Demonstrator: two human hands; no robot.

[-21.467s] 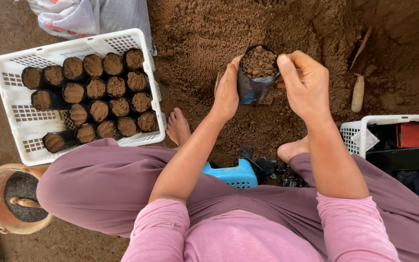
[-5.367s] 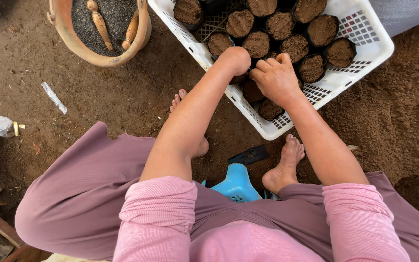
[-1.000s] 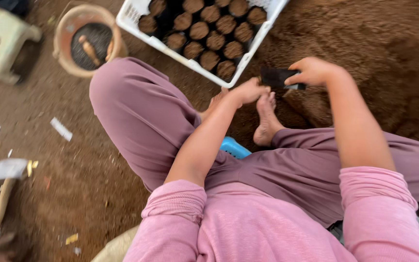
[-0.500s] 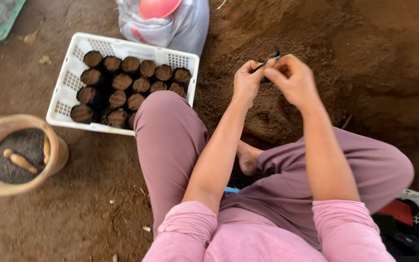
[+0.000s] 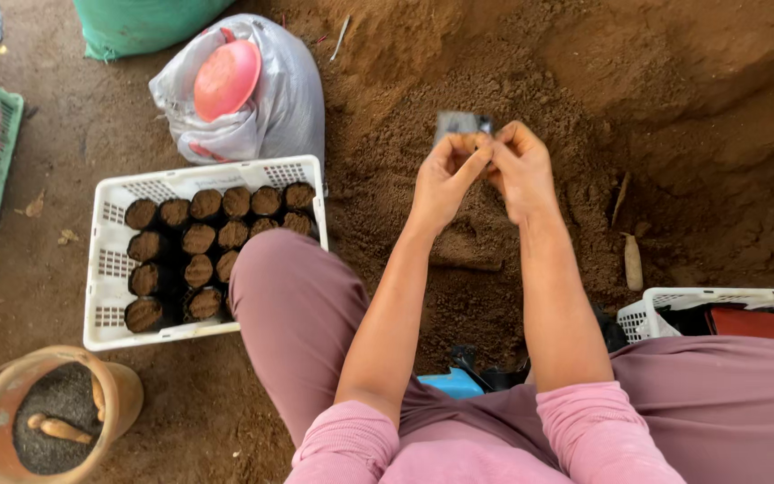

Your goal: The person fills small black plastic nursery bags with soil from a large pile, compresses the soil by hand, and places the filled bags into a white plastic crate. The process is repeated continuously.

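Here both hands meet over the soil heap (image 5: pixel 530 81), pinching a small dark bag (image 5: pixel 461 123) by its edge: the left hand (image 5: pixel 445 175) and right hand (image 5: pixel 520 168) each have a grip clenched on it with fingertips. To the left, a white crate (image 5: pixel 105 269) holds filled black pots (image 5: pixel 194 242) beside the knee. Beyond it lies a grey sack (image 5: pixel 270 108); a clay pot (image 5: pixel 11 421) sits nearer.
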